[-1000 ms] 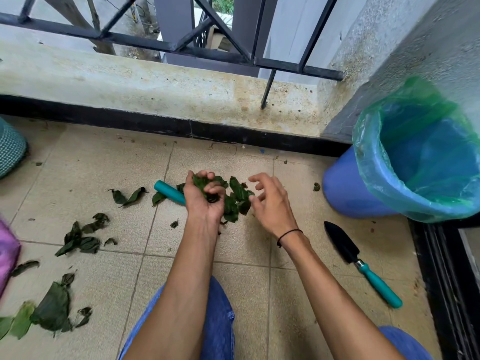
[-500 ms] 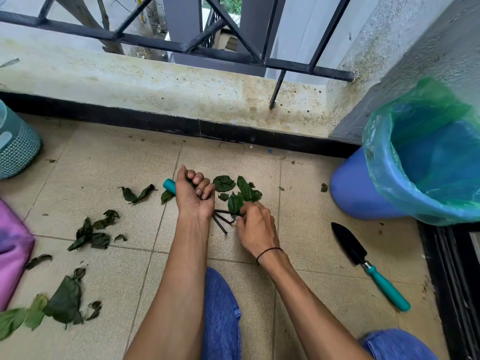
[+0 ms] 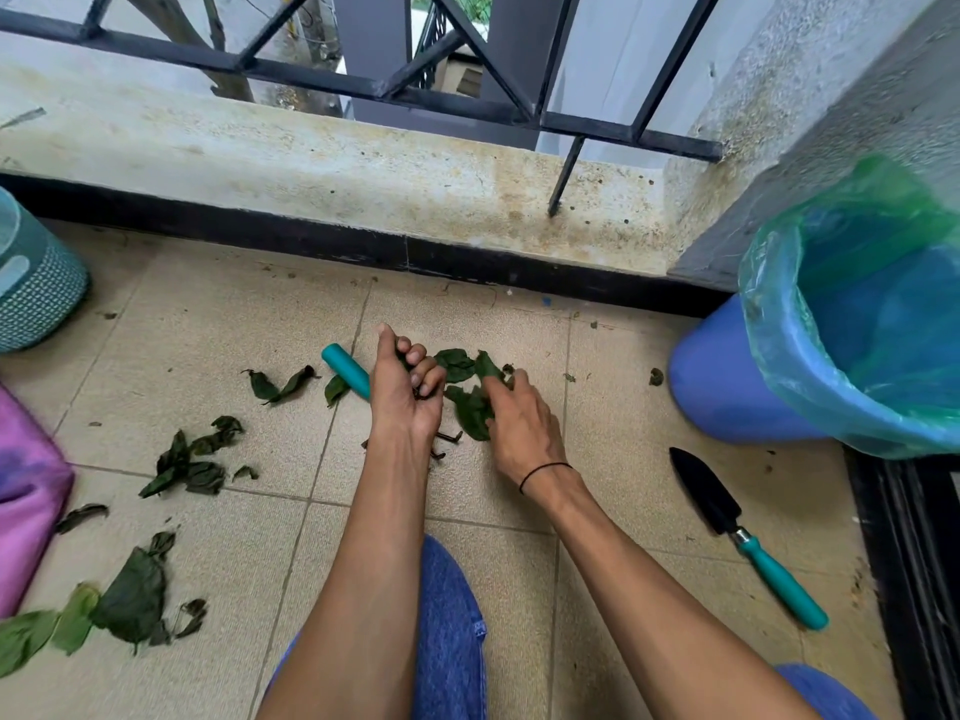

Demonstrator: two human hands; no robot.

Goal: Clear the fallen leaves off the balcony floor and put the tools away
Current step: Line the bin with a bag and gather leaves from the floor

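Observation:
My left hand [image 3: 405, 394] grips a small hand rake by its teal handle [image 3: 345, 370]. The rake's dark tines [image 3: 449, 438] stick out below the hand, near the floor. A small pile of dark green leaves [image 3: 460, 365] lies just right of that hand. On this pile sits my right hand [image 3: 522, 426], fingers curled down over a leaf. More fallen leaves lie on the tiles to the left [image 3: 192, 459], at the lower left [image 3: 130, 600], and beside the rake handle [image 3: 280, 384]. A black trowel [image 3: 743, 535] with a teal handle lies on the floor at the right.
A blue bin [image 3: 727, 392] lined with a green bag [image 3: 779, 324] stands at the right by the wall. At the left edge are a teal woven basket [image 3: 39, 298] and a pink cloth thing [image 3: 26, 491]. A low ledge with black railing runs along the far side.
My right hand has moved from beside the rake tines up onto the leaf pile. My left hand keeps its grip on the rake and has turned slightly.

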